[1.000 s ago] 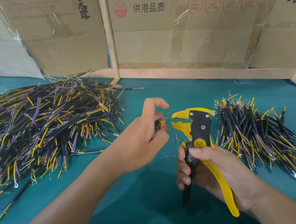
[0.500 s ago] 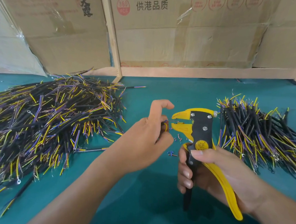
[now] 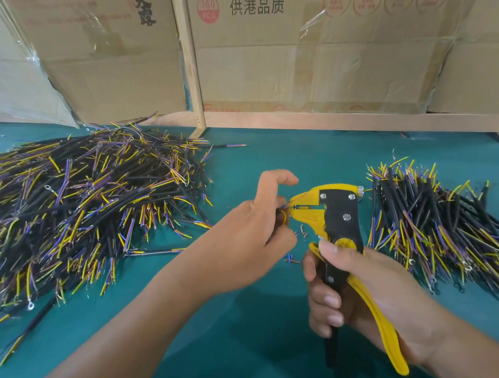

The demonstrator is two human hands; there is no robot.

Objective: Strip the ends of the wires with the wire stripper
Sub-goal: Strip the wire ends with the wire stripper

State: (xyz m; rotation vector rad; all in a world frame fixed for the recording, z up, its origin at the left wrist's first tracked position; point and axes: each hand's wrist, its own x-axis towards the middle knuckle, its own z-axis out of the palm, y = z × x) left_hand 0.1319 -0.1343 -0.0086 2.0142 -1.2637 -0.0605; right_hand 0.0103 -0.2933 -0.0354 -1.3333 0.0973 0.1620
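The right hand [image 3: 361,284] is wrapped round the handles of the stripper [image 3: 339,219], which stands steeply on the green table [image 3: 273,161], handles near, beak far and turned left. The handles look only partly squeezed: the yellow one splays out to the right and the beak shows a narrow slot, not shut tight.

The left hand [image 3: 252,229] pinches a wire [image 3: 284,216] between thumb and fingers, forefinger lifted clear. Most of the wire is hidden behind that hand; only a yellow loop and thin coloured ends show at the fingertips. One thin end runs roughly left to right into the beak's slot, so its long axis lies across the scene, tip pointing right, square to the beak's mouth. Whether the blades already bite it I cannot tell.

The wire sits just left of the beak, touching or nearly so, and the left hand is the one at it. So, as I judge it, the coming squeeze turns on that end staying level and straight in the slot.

A big pile [image 3: 77,205] lies left, a smaller pile [image 3: 431,227] right (likely done ones), and scraps [image 3: 292,259] of insulation lie between the hands
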